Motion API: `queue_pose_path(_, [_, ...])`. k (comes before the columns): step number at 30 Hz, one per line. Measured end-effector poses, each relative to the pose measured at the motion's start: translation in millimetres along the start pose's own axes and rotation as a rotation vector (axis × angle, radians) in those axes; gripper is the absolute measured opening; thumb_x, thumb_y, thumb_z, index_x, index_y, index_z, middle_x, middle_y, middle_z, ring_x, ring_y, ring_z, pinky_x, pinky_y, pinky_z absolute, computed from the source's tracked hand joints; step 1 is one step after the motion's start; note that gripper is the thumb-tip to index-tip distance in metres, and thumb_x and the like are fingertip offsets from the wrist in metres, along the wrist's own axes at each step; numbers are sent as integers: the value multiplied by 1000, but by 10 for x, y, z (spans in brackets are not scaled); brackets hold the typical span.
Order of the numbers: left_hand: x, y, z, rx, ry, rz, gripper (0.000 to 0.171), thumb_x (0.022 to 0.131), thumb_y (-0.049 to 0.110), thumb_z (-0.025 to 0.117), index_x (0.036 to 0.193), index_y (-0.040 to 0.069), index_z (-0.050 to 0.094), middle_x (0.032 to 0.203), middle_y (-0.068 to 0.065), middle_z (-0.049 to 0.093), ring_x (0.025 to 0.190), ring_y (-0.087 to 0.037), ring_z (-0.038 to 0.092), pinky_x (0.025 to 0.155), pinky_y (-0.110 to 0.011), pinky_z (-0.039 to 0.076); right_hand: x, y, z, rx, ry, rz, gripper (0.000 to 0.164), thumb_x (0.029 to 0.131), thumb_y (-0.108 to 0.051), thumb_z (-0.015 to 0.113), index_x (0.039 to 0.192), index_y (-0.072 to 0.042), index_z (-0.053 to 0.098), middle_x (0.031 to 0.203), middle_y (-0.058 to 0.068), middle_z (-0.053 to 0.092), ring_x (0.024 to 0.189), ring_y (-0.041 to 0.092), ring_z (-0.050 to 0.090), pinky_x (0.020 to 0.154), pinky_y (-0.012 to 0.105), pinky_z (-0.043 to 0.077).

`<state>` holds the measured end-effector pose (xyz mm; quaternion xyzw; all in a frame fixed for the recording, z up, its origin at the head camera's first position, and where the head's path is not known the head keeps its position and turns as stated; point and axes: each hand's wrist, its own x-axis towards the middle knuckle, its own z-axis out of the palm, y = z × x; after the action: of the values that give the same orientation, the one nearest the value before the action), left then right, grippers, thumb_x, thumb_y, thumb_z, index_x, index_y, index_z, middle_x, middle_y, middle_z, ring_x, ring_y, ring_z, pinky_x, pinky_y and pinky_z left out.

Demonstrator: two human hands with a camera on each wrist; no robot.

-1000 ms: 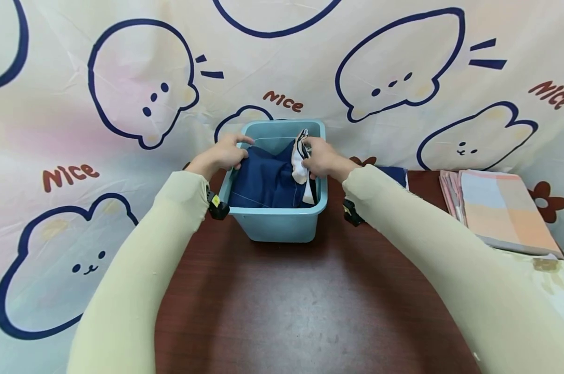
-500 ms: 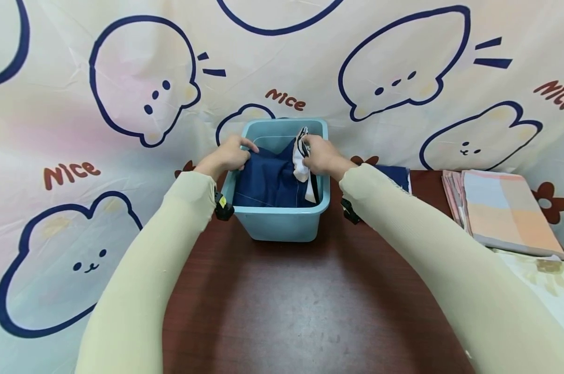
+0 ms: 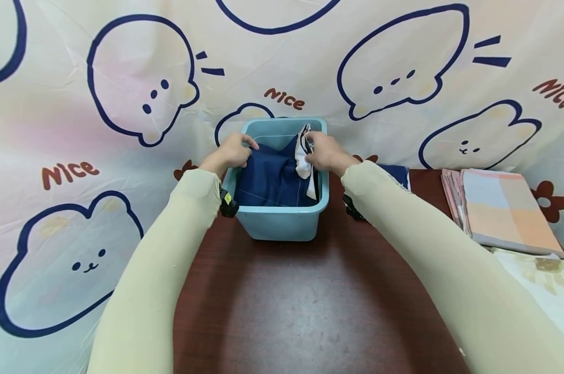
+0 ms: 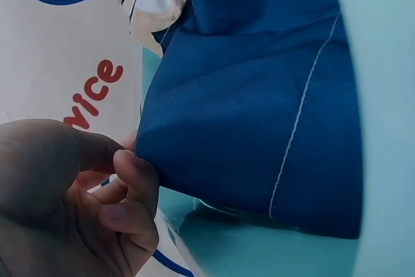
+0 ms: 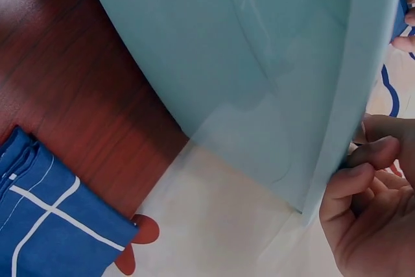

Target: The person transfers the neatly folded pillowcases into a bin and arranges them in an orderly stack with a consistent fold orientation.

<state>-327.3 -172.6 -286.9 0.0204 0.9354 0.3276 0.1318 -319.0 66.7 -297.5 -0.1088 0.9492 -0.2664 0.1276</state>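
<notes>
A navy cloth with a white stitch line (image 4: 246, 115) lies partly folded inside a light blue plastic bin (image 3: 279, 226). At the bin's left side, my left hand (image 3: 234, 151) pinches the cloth's edge between thumb and fingers. Over the right rim, my right hand (image 3: 326, 151) grips a bunched white and beige part with dark trim (image 3: 303, 156), which stands up along the navy fabric. In the right wrist view the bin's wall hides most of what that hand's curled fingers hold.
Behind the bin hangs a printed curtain (image 3: 282, 67). Folded navy cloth (image 5: 52, 205) with white lines lies to the right, beyond it a folded checked cloth stack (image 3: 506, 208) and a floral cloth (image 3: 544, 280). The table (image 3: 282, 301) is dark brown wood.
My left hand has shifted slightly right and inward over the bin, drawing the cloth's edge with it. The right hand and the white part have risen a little.
</notes>
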Motion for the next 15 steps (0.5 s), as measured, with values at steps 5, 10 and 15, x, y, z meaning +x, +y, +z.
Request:
queue_pose_path(5, [17,-9,15,-8,8,4,36,100,0,39,127,2,63,60,1,47,46,-7,48,55,-22,40,-3,11,6,-10,12,6,64,104,-19,55,161,-17,27,164,11,35,93,26,58,75,34,44])
queue_pose_path(10, [9,15,20,-9,0,-1,36,100,0,39,128,1,62,57,3,45,48,-8,49,60,-24,42,-18,11,10,-21,23,13,63,103,-20,55,160,-18,29,161,11,39,92,26,58,74,35,44])
queue_pose_path(15, [2,20,30,-1,3,2,37,100,-1,38,128,0,62,56,3,44,48,-8,50,62,-25,43,-8,21,25,-38,29,18,62,103,-22,56,160,-20,30,145,12,56,89,26,58,70,35,44])
